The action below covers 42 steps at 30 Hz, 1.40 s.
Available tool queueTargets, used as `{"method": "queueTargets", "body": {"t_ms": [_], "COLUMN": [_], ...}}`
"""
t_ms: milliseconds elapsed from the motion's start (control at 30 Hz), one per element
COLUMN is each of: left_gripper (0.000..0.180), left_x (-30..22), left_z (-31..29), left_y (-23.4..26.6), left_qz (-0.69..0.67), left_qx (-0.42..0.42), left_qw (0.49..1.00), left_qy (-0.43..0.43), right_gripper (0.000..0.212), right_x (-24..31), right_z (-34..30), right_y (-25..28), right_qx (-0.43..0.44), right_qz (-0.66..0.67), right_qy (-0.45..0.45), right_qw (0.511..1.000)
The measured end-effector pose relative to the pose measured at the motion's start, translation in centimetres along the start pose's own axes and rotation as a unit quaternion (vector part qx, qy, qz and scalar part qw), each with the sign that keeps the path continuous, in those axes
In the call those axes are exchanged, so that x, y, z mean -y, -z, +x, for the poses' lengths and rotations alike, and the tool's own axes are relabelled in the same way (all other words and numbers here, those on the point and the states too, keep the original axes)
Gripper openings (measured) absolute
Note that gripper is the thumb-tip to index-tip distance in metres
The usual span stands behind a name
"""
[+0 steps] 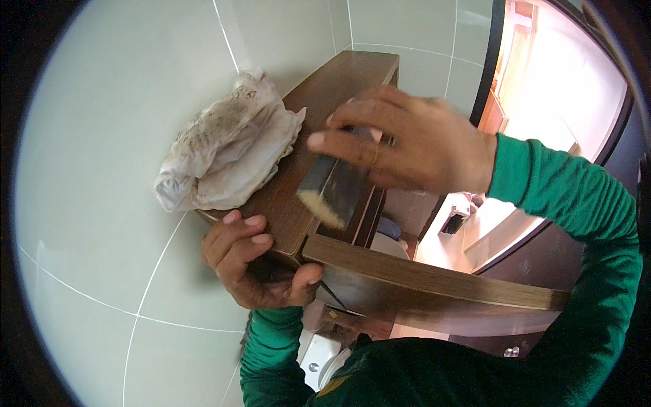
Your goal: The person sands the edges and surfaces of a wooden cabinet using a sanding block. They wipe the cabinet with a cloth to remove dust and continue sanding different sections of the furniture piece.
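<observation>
A brown wood-grain wall cabinet (352,81) runs along the tiled wall, seen from above. My right hand (420,142), slightly blurred, is closed on a dark flat brush (331,186) with a pale bristle edge. The brush is over the cabinet's front edge, its bristles pointing down and toward me. At the near corner of the cabinet, my left hand (261,264) grips the edge, with its fingers curled on the wall side and its thumb at the front. A crumpled, stained white cloth (237,149) lies on the cabinet top, against the wall.
The cabinet door (434,275) stands swung out to the right, passing close before my body. Pale green tiles (122,169) cover the wall at left. Below are a white toilet (319,359) and a doorway (542,88) with a dark frame at right.
</observation>
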<state>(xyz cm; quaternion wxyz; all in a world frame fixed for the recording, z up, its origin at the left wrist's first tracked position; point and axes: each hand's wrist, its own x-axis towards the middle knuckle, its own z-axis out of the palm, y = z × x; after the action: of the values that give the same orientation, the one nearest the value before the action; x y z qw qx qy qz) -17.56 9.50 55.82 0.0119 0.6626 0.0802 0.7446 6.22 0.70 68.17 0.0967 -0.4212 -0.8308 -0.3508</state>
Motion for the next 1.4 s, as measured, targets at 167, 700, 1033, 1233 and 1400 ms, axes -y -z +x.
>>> {"method": "queueTargets", "body": {"t_ms": [167,700,1033,1233,1400], "left_gripper": [0.068,0.071,0.073,0.068,0.069], "left_x": [0.1,-0.2,-0.3,-0.2,-0.1], "left_z": [0.0,-1.1,-0.8,-0.2,-0.6], "left_y": [0.2,0.6,1.2,1.5,0.9], "left_qz": [0.006,0.019,0.044,0.064,0.049], "left_qx": [0.011,0.02,0.057,0.067,0.05], "left_qw": [1.0,0.999,0.997,0.995,0.997], "left_qy": [-0.001,0.038,0.015,0.02,0.022], "right_gripper": [0.09,0.065,0.075,0.065,0.052], "right_x": [-4.6,-0.8,-10.8,-11.3,-6.0], "right_z": [-2.0,-2.0,-6.3,-3.1,-2.3], "right_y": [-1.8,-1.8,-6.1,-2.9,-0.6], "right_qx": [0.023,-0.022,0.006,-0.003,-0.015], "right_qz": [-0.03,-0.009,0.008,0.336,0.597], "right_qy": [-0.05,0.007,-0.165,-0.57,-0.568], "right_qw": [0.998,1.0,0.986,0.749,0.566]}}
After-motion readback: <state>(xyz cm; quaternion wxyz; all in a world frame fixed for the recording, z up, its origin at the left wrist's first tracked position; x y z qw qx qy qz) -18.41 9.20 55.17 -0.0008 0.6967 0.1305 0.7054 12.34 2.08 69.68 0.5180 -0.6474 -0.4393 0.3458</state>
